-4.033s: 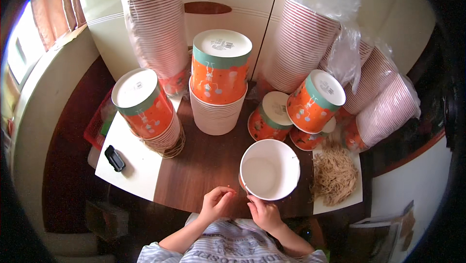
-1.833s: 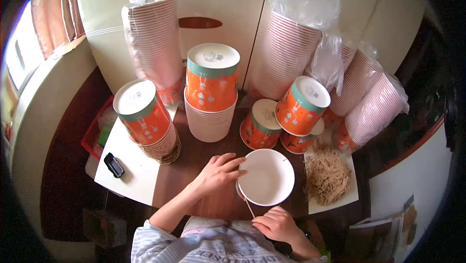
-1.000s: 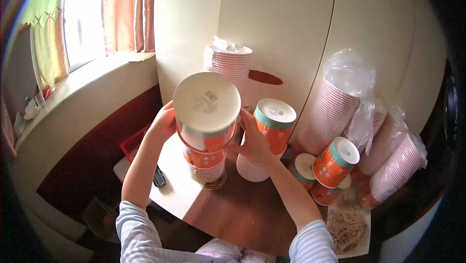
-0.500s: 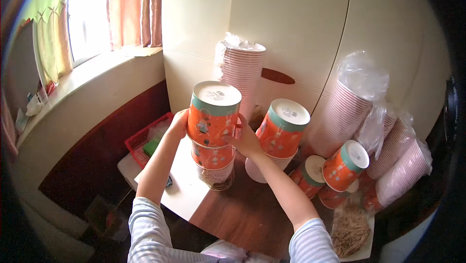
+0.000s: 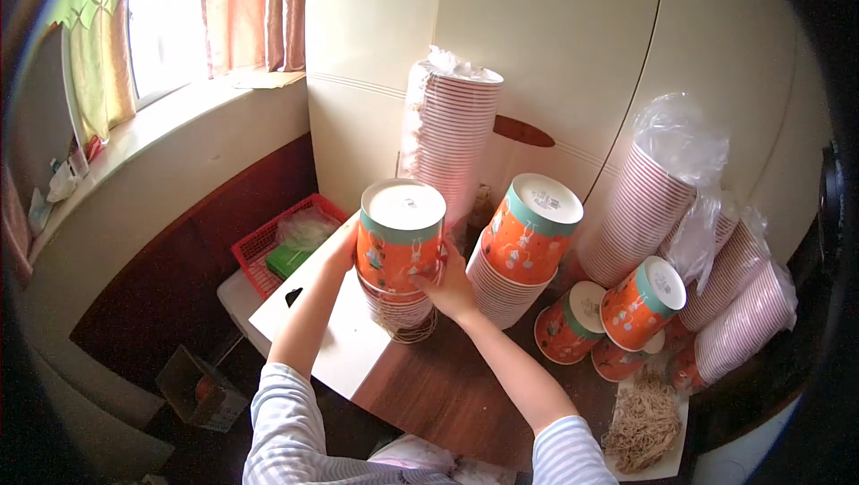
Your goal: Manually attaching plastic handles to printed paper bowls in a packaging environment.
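Between my two hands is an upside-down orange paper cup (image 5: 399, 257) with a green band and white base. It sits over a stack of nested cups (image 5: 399, 309) whose pale rims show below it. My left hand (image 5: 347, 242) wraps round its left side, most of the fingers hidden behind it. My right hand (image 5: 450, 284) grips the opposite side, thumb across the front. Strands of brown shredded paper (image 5: 416, 328) stick out under the stack. Just right of my right hand stands another inverted cup stack (image 5: 530, 239).
A tall stack of cups in plastic (image 5: 452, 136) stands behind. More wrapped stacks (image 5: 633, 203) lean at the right, near loose orange cups (image 5: 640, 306). Shredded paper (image 5: 646, 427) lies at the table's right corner. On the left is a red basket (image 5: 250, 252); an open box (image 5: 199, 391) sits lower down.
My hands have lowered the orange cup further down over the stack, so the orange cup beneath it is now mostly covered. The view has shifted slightly.
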A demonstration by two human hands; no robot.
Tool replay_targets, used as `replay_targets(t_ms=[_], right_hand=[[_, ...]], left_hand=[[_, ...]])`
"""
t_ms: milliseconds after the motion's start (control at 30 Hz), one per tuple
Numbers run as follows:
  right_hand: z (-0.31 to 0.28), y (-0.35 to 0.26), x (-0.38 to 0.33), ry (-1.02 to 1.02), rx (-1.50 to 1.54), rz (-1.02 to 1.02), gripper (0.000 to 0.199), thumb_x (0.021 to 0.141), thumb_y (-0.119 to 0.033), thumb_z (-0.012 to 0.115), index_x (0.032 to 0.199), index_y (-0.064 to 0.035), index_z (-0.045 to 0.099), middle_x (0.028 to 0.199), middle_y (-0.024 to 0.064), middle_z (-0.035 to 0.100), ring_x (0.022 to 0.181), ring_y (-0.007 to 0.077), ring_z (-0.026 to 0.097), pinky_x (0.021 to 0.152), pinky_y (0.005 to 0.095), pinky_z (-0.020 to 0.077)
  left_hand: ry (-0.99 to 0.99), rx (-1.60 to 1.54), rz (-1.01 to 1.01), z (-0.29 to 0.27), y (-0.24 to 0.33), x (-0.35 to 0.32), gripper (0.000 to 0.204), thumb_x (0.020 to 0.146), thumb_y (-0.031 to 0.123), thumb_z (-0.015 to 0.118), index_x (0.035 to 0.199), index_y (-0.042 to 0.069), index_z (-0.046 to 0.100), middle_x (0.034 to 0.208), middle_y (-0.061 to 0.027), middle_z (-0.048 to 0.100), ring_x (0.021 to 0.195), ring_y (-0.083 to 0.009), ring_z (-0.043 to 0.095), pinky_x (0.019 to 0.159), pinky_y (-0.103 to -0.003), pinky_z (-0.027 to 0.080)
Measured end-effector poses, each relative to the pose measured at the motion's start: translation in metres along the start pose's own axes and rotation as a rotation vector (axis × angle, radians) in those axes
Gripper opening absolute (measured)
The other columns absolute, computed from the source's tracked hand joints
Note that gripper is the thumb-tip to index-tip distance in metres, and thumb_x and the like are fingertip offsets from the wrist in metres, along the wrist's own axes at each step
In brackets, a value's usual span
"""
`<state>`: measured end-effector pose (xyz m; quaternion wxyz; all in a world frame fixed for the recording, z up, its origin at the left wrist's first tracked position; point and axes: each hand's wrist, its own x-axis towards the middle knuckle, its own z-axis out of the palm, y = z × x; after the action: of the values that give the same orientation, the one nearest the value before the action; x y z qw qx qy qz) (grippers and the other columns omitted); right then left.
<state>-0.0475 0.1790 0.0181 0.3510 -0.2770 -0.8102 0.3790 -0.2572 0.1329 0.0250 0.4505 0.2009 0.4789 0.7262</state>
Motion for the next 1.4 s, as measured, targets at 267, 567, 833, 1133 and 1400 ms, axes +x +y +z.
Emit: replay_targets(t_ms=[267, 567, 833, 1133, 1400], right_hand=[[0.019, -0.013, -0.015, 0.158, -0.193, 0.060, 0.088, 0.059, -0.031, 0.077, 0.123, 0.0036, 0.028, 0.114, 0.0222, 0.041, 0.107, 0.0333, 0.041, 0.092, 0.0393, 0.0365], [0.035, -0.007, -0.020, 0.212, -0.212, 0.072, 0.091, 0.058, -0.039, 0.077, 0.121, 0.0037, 0.028, 0.115, 0.0234, 0.039, 0.107, 0.0350, 0.039, 0.092, 0.0412, 0.0348], [0.037, -0.004, -0.023, 0.246, -0.193, 0.096, 0.087, 0.059, -0.040, 0.076, 0.119, 0.0047, 0.032, 0.113, 0.0236, 0.043, 0.105, 0.0354, 0.042, 0.091, 0.0420, 0.0356], [0.011, -0.007, -0.022, 0.006, 0.040, -0.034, 0.078, 0.057, -0.031, 0.076, 0.116, 0.0040, 0.037, 0.108, 0.0200, 0.050, 0.106, 0.0311, 0.046, 0.090, 0.0397, 0.0375], [0.023, 0.035, -0.020, 0.101, 0.030, -0.123, 0.078, 0.055, -0.035, 0.076, 0.115, 0.0019, 0.041, 0.109, 0.0213, 0.051, 0.105, 0.0342, 0.047, 0.090, 0.0431, 0.0383]], left_hand=[[-0.019, -0.059, -0.045, 0.000, -0.005, 0.006, 0.033, 0.085, 0.028, 0.049, 0.101, 0.001, 0.057, 0.096, -0.0148, 0.061, 0.082, -0.0251, 0.060, 0.074, -0.042, 0.049], [-0.172, -0.137, -0.092, -0.050, -0.052, 0.055, 0.046, 0.089, 0.039, 0.039, 0.115, 0.002, 0.050, 0.110, -0.0127, 0.057, 0.096, -0.0239, 0.056, 0.083, -0.039, 0.047], [-0.283, -0.130, -0.077, -0.083, -0.093, 0.047, 0.055, 0.090, 0.048, 0.029, 0.127, 0.009, 0.040, 0.128, -0.0076, 0.044, 0.116, -0.0208, 0.042, 0.099, -0.036, 0.032], [-0.186, 0.060, 0.104, -0.061, -0.098, -0.021, 0.067, 0.091, 0.052, 0.017, 0.136, 0.003, 0.020, 0.140, -0.0064, 0.025, 0.129, -0.0215, 0.022, 0.107, -0.034, 0.011], [-0.015, 0.346, 0.204, -0.090, -0.145, -0.046, 0.087, 0.078, 0.072, 0.015, 0.139, 0.010, 0.002, 0.145, -0.0061, 0.004, 0.133, -0.0237, 0.006, 0.105, -0.042, 0.011]])
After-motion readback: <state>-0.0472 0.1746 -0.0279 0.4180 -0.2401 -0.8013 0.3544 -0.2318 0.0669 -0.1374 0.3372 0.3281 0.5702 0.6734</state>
